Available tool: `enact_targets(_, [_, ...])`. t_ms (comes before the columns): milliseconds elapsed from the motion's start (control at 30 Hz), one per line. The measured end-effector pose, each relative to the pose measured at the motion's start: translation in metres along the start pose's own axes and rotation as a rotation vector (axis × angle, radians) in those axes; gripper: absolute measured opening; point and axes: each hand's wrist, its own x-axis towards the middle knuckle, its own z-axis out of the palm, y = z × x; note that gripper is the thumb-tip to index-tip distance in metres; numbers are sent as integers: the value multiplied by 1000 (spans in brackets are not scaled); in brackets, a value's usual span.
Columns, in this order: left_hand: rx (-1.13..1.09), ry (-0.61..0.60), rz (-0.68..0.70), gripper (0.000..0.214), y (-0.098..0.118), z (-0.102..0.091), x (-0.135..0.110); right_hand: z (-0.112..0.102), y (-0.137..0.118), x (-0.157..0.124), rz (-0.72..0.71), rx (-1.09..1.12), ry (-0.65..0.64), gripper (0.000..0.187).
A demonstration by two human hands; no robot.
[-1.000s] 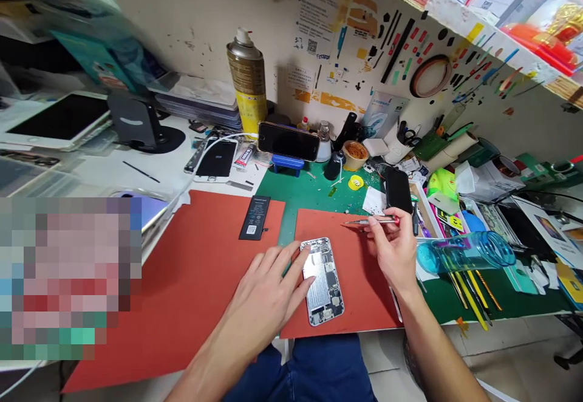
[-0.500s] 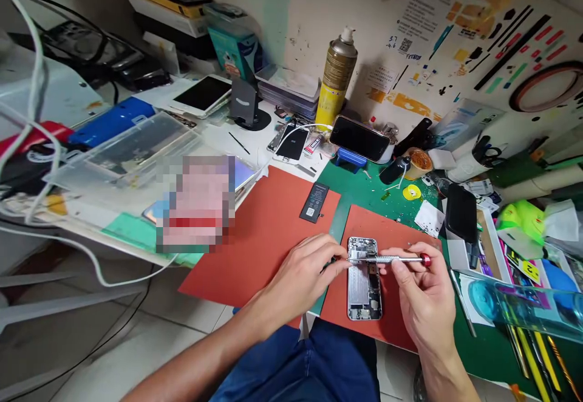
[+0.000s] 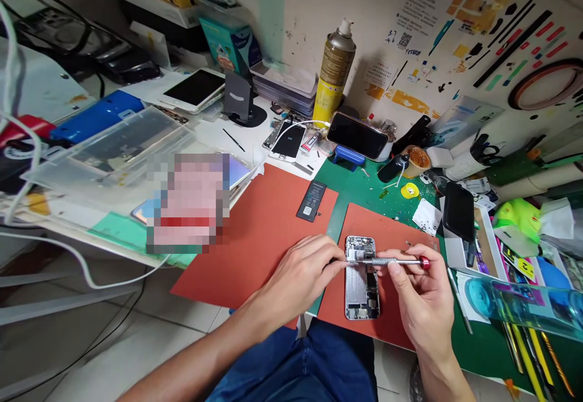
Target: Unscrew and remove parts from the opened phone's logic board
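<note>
An opened phone (image 3: 356, 289) lies upright on the red mat in front of me, its inner parts bare. Across its upper half, held level above it, runs a silver screwdriver (image 3: 385, 262) with a red end cap. My right hand (image 3: 426, 292) is closed around the handle near that cap. The fingertips of my left hand (image 3: 306, 274) are pinched together at the screwdriver's tip, over the phone's left edge. Whatever sits between them is too small to make out. Farther back on the mat rests a black phone battery (image 3: 311, 201), apart from both hands.
Behind the mat stand a phone on a blue stand (image 3: 357, 135), a yellow spray can (image 3: 334, 71) and a small black bottle (image 3: 392, 169). At right are a parts box (image 3: 494, 244), a clear blue bottle (image 3: 523, 305) and several tweezers (image 3: 528, 353). A plastic case (image 3: 113, 153) lies left.
The view has shifted slightly, so most things sit a little farther left. Both hands keep almost the same pose, with the left fingertips still at the screwdriver's tip.
</note>
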Motion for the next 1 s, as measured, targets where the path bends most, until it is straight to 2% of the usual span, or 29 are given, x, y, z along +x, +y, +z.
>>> enact_targets(200, [1,-7,4,11,-1,1,0,5,-8,-1,0,-15,25,28])
enact_targets(500, [10,-2,11,11,-1,1,-1,6,-14,-4,-101,-186,76,29])
enact_targets(633, [21,-5,17,11,-1,0,0,5,-15,-4,-145,-219,61,29])
enact_targets(867, [59,-25,3,6,0,1,-2,2,-19,4,-100,-208,46,27])
enact_targets(1000, [171,11,40,11,2,3,-1,-1,-22,12,-187,-298,55,28])
